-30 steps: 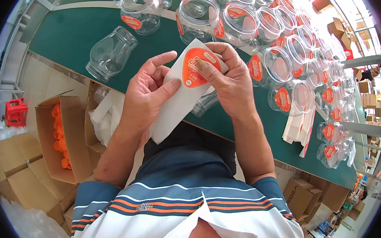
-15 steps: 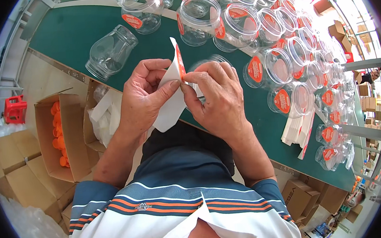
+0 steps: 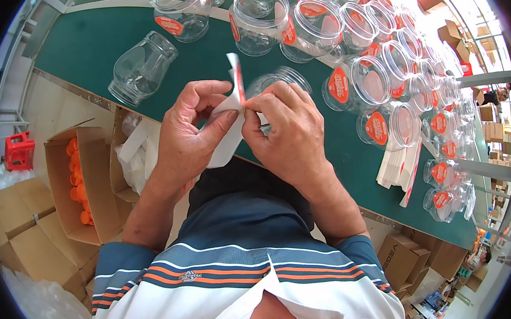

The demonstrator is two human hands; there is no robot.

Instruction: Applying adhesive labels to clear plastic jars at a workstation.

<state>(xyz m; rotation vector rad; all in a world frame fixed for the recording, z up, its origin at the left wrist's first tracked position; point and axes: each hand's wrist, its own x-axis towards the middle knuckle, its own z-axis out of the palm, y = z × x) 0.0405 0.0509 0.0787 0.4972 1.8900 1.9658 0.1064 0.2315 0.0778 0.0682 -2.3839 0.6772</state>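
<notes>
Both hands work at the near edge of the green worktop (image 3: 99, 46). The left hand (image 3: 191, 134) is closed on a white backing sheet (image 3: 225, 144), thumb and fingers pinching its upper part. The right hand (image 3: 286, 133) pinches the same spot from the right, fingertips closed on the edge of an orange label (image 3: 239, 80) that stands edge-on and upright between the two hands.

Judged step: the label is being separated from its backing. It appears only partly free; how much adhesive is still attached cannot be seen.

A clear unlabelled jar (image 3: 279, 81) lies just behind the hands, partly hidden by the right hand. A second unlabelled jar (image 3: 142, 66) lies on its side to the far left. Labelled jars (image 3: 360, 87) stand in rows to the right and far side. A stack of backing sheets (image 3: 398, 167) lies on the right.

Next move, as judged: a clean peel, label kept flat and unfolded, then alignment on the near jar wall.
</notes>
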